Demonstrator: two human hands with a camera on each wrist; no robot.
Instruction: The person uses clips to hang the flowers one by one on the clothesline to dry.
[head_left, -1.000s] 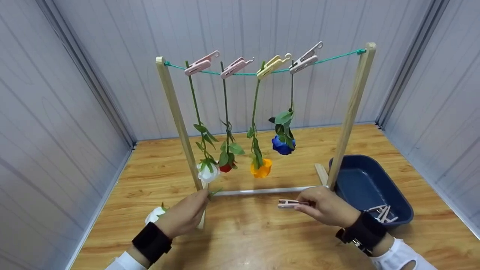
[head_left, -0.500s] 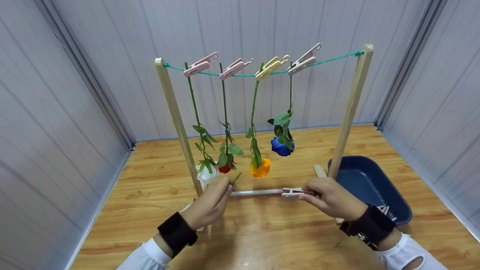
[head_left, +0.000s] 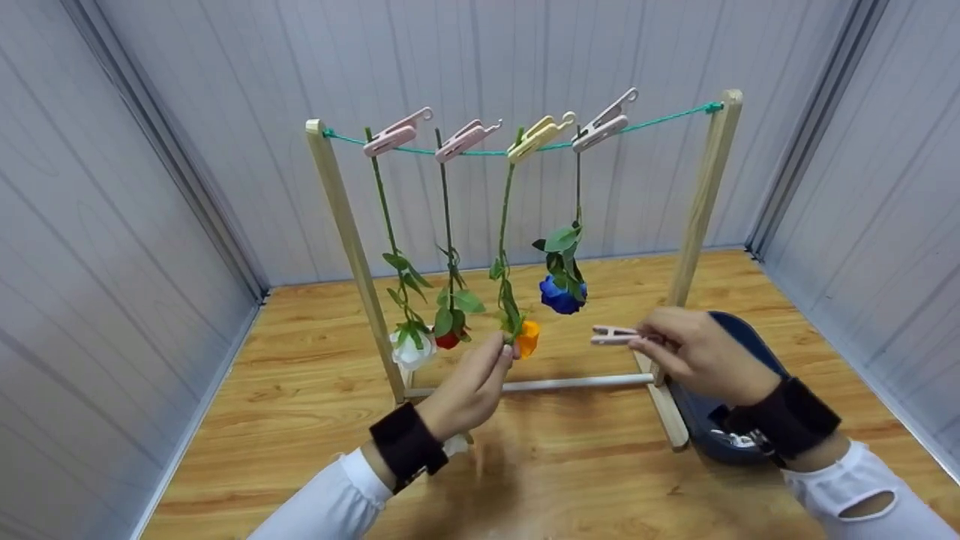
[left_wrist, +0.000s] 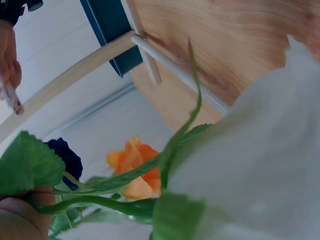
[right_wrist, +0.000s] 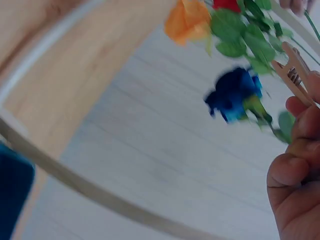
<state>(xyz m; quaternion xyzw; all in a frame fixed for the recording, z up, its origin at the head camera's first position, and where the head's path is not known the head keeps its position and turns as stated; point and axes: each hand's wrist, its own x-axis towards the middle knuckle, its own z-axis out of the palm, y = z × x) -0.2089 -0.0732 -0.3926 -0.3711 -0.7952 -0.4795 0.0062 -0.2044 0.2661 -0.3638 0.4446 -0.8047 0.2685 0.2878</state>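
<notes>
My left hand [head_left: 469,386] pinches the green stem of a white rose. The bloom of this white rose [left_wrist: 260,150] hangs head down and fills much of the left wrist view; in the head view it is mostly hidden under the wrist. Its fingertips overlap the hanging orange rose [head_left: 529,339]. Between thumb and fingers, my right hand [head_left: 697,352] grips a pale pink clothespin [head_left: 613,335], its free end pointing left, below and right of the blue rose [head_left: 562,292]. A second white rose [head_left: 412,349] and a red rose [head_left: 448,339] hang further left.
A green cord [head_left: 667,116] runs between two wooden posts [head_left: 341,202]. Two pink clothespins, a yellow clothespin [head_left: 536,140] and a grey-pink one [head_left: 602,129] clip the stems to it. A white bar [head_left: 577,382] joins the posts low down. A dark blue basin [head_left: 739,334] stands at right.
My left hand has carried the white rose right and up, from the left post to the orange rose. My right hand has moved up and right with the clothespin.
</notes>
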